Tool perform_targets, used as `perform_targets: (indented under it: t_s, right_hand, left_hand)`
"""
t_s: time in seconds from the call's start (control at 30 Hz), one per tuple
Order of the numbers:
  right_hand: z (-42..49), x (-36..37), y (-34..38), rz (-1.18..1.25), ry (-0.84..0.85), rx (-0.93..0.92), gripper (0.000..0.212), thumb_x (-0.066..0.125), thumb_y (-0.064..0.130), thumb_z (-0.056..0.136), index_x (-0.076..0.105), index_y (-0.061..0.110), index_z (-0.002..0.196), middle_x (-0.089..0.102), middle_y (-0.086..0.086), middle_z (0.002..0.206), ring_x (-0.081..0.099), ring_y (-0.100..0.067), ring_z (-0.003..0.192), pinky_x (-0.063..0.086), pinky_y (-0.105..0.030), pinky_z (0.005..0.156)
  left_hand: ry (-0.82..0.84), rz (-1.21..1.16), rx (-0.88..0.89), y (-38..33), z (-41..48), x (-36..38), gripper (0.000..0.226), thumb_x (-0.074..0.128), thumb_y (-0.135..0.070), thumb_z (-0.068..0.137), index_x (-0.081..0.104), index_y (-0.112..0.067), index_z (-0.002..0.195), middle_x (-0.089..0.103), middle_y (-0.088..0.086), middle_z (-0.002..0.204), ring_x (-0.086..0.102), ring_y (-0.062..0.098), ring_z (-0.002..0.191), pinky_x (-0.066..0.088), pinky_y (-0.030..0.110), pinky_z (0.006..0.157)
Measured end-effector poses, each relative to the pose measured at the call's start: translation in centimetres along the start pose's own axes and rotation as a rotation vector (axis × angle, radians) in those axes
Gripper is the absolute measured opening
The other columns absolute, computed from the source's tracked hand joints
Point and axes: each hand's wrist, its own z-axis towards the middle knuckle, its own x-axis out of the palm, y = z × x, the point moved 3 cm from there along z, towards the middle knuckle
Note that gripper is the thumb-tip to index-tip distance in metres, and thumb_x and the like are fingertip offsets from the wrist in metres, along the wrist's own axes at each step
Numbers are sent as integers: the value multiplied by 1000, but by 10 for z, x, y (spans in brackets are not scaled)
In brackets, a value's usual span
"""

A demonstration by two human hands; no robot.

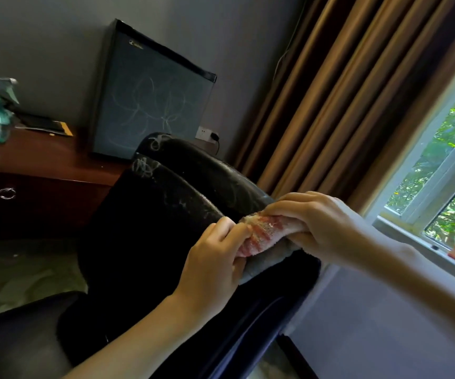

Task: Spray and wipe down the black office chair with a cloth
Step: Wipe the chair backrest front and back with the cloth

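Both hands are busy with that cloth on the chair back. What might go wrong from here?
The cloth is bunched between the left hand and right hand, so it may just smear the white streaks on the chair rather than lift them. Pushing on the backrest's top could also tip or swivel the chair.

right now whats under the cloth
The cloth lies over the top edge of the black chair, gripped by the left hand and right hand. The patch beneath is hidden.
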Motion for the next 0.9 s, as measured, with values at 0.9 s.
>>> perform_targets:
  t_s: [0.9]
  right_hand:
    - [-35,-17,-6,299,100,200,48,73,32,70,56,58,107,61,36,98,55,10,100,44,-32,95]
  left_hand:
    - [-72,-77,-41,-45,-31,5,39,66,-4,80,49,-23,109,56,-5,96,56,12,84,53,28,70]
